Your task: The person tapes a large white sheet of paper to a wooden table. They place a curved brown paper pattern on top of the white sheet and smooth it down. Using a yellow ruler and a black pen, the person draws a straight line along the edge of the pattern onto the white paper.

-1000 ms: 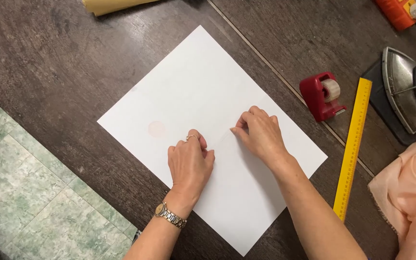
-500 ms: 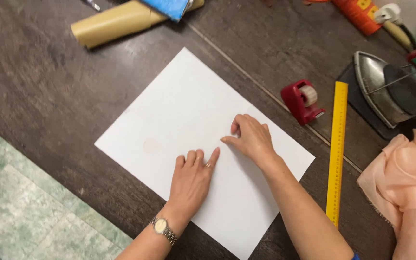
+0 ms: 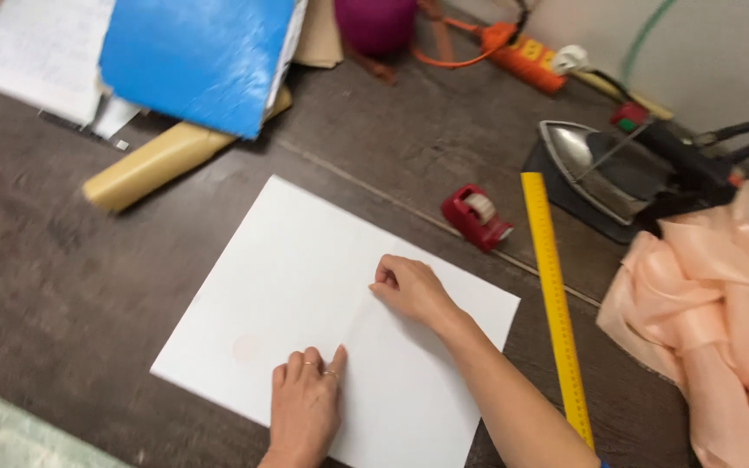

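A large white sheet of paper lies on the dark wooden table. My left hand rests flat on the sheet's near part, fingers together, a ring on one finger. My right hand presses on the sheet near its middle with curled fingers; its fingertips sit at the top of a faint crease that runs toward my left thumb. Neither hand holds anything.
A yellow ruler lies right of the sheet, a red tape dispenser beyond it. An iron and peach fabric are at the right. A tan paper roll, blue folder and papers sit at the back left.
The view has tilted up, bringing the folder, papers and back of the table into sight. My hands have drawn apart on the sheet, the left one nearer me.
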